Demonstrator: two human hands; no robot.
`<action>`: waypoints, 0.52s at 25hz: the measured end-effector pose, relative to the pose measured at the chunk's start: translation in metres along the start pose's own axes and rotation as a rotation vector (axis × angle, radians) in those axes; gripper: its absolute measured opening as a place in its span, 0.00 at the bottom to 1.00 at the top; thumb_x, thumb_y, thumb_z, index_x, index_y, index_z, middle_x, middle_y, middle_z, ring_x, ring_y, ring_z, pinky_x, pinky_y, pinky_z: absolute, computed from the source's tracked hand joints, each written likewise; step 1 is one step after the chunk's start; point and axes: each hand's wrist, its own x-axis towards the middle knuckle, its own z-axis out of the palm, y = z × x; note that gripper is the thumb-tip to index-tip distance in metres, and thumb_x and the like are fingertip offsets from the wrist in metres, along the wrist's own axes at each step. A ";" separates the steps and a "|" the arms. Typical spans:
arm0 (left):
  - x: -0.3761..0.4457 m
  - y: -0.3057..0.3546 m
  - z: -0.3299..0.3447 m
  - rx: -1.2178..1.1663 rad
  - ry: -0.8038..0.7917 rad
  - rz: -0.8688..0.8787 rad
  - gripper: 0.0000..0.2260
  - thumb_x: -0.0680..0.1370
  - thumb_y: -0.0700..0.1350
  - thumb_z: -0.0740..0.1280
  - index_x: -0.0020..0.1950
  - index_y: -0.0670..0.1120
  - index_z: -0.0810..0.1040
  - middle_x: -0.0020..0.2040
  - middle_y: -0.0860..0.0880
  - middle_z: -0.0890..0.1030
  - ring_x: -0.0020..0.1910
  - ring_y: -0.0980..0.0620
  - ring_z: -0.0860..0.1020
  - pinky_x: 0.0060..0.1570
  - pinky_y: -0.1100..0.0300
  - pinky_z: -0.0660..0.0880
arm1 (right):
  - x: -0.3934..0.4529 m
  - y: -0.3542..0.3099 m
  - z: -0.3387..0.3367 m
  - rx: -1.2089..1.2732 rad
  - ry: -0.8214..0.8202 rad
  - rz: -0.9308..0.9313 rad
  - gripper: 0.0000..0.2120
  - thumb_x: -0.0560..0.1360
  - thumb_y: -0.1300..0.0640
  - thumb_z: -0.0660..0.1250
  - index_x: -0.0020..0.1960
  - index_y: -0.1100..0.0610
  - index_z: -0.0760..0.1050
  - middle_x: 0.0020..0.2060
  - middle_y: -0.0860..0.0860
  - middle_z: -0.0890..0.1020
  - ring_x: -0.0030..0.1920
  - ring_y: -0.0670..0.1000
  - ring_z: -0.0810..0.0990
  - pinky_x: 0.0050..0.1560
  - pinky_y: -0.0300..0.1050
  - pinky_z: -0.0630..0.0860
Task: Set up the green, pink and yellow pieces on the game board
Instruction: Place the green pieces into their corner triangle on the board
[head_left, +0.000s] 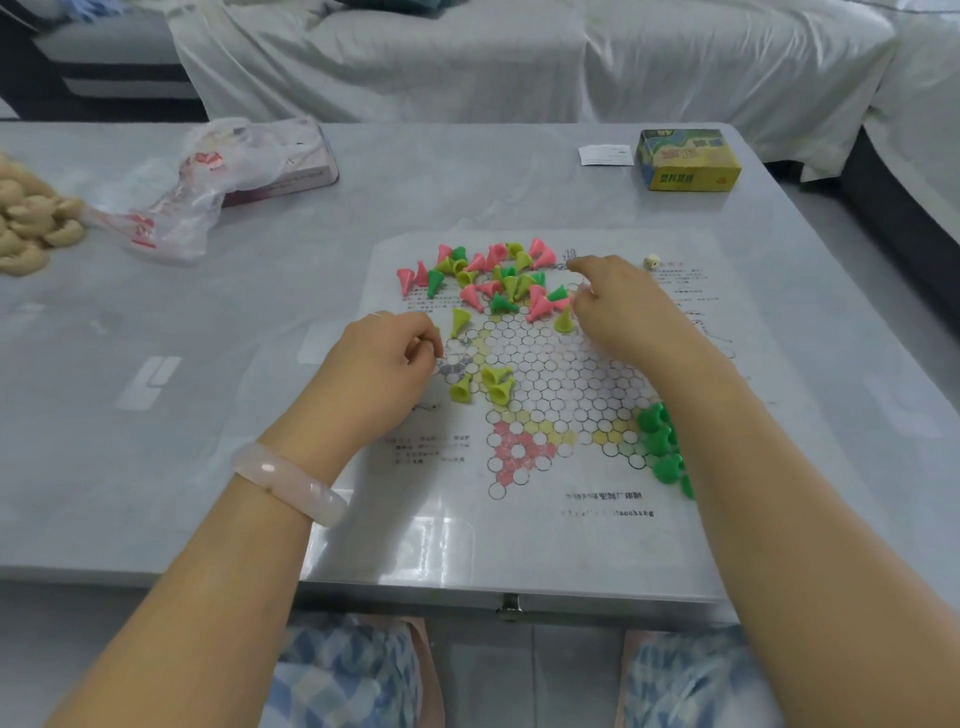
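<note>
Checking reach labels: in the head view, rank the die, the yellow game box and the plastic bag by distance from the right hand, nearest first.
From the right hand:
1. Die, just beyond the hand, slightly to its right, on the board sheet.
2. Yellow game box, at the table's far right.
3. Plastic bag, far left, across the table.

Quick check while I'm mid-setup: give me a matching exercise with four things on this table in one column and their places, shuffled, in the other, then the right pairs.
Things:
1. green pieces already sorted
2. yellow box
3. mixed pile of pieces
4. bracelet

Places:
A. far part of the game board, ahead of both hands
B. on the left wrist
C. far right part of the table, beyond the board
D. near right point of the board, beside the right forearm

Pairs: 1-D, 2-C, 3-A, 4-B
</note>
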 end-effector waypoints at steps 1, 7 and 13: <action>-0.001 -0.002 -0.001 -0.027 0.007 0.006 0.07 0.77 0.42 0.59 0.46 0.47 0.76 0.50 0.46 0.79 0.35 0.57 0.68 0.35 0.64 0.65 | 0.004 -0.002 0.002 -0.005 -0.017 0.016 0.22 0.77 0.64 0.52 0.70 0.53 0.61 0.69 0.55 0.66 0.64 0.57 0.69 0.59 0.50 0.68; -0.003 -0.012 -0.003 -0.047 0.013 0.057 0.04 0.76 0.43 0.62 0.45 0.49 0.76 0.49 0.48 0.79 0.33 0.59 0.67 0.36 0.67 0.65 | 0.016 -0.011 0.023 -0.142 -0.052 0.005 0.18 0.74 0.67 0.55 0.59 0.56 0.74 0.55 0.52 0.78 0.52 0.55 0.76 0.53 0.49 0.74; -0.004 -0.014 -0.005 -0.034 0.013 0.060 0.04 0.76 0.44 0.62 0.44 0.51 0.74 0.48 0.49 0.79 0.33 0.60 0.67 0.34 0.67 0.63 | 0.015 -0.016 0.025 -0.199 0.060 0.081 0.13 0.70 0.71 0.60 0.49 0.62 0.79 0.49 0.57 0.79 0.40 0.53 0.72 0.40 0.43 0.71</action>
